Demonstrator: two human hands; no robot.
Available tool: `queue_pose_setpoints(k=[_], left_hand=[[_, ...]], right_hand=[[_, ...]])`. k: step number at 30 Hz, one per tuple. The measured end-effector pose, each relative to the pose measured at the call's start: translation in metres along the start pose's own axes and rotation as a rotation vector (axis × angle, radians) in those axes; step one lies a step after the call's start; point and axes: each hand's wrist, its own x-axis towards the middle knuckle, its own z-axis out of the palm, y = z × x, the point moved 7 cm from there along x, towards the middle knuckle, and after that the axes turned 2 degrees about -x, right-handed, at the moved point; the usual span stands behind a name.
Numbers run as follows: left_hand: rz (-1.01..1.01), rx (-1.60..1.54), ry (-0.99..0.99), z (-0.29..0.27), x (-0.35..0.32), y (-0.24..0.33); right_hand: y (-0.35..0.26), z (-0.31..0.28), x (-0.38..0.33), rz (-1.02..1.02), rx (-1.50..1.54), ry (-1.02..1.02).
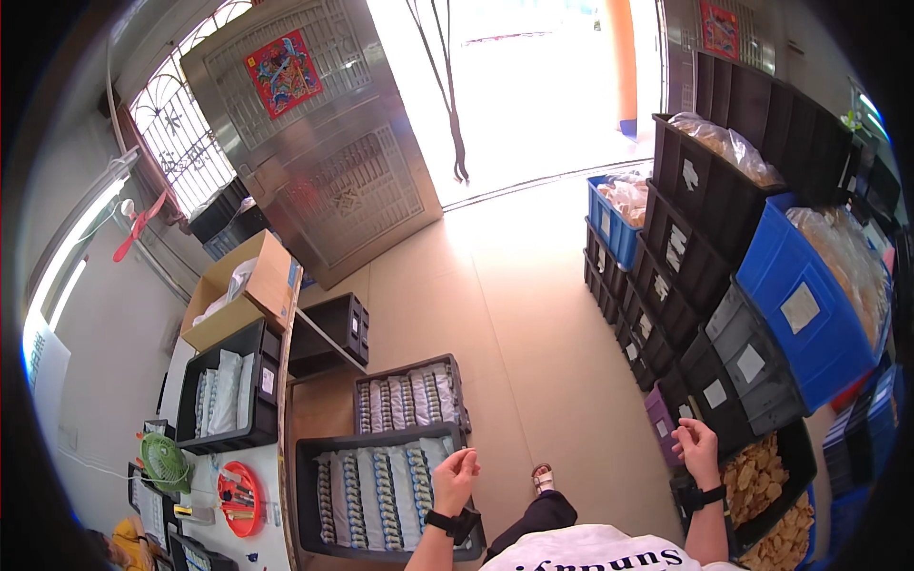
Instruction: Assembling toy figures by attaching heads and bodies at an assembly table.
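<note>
My left hand (455, 482) hangs in the air by the right edge of a dark crate (303, 495), its fingers curled together with nothing visible in them. Rows of small cylindrical parts and white wrapping strips fill that crate. Over on the right, my right hand (698, 449) is raised with loosely bent fingers a little apart, holding nothing I can see. It is nearest to the stacked dark crates and a black bin (804, 455) of tan, flat, irregular pieces. Each wrist wears a black band with a dark block.
Behind the near crate stands a similar filled crate (459, 381). A white table (276, 476) on the left carries a crate, a cardboard box (271, 271), a green fan (165, 463) and a red tray (249, 519). Tall crate stacks (681, 238) line the right; a metal door (314, 133) stands open ahead.
</note>
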Motion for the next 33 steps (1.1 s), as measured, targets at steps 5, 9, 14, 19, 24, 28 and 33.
queue_pose_setpoints(k=[5,9,14,19,24,28,33], left_hand=[[-0.030,-0.046,0.108,-0.014,0.084,0.002],[0.068,-0.025,0.061,0.025,0.153,0.036],[0.159,0.162,-0.042,0.084,0.226,0.070],[0.209,0.136,0.145,0.073,0.302,0.066],[0.019,0.147,0.467,0.030,0.354,0.062],[0.164,0.211,0.651,0.007,0.375,0.080],[0.074,0.253,0.888,-0.024,0.365,0.073]], right_hand=[[-0.054,0.047,0.082,-0.135,-0.055,-0.110],[-0.072,0.050,0.146,-0.119,-0.072,-0.051],[-0.081,0.059,0.236,-0.084,-0.097,0.001],[-0.115,0.101,0.360,-0.167,-0.110,-0.061],[-0.163,0.161,0.495,-0.246,-0.028,-0.171],[-0.218,0.262,0.594,-0.386,-0.044,-0.323],[-0.335,0.450,0.603,-0.579,0.026,-0.640]])
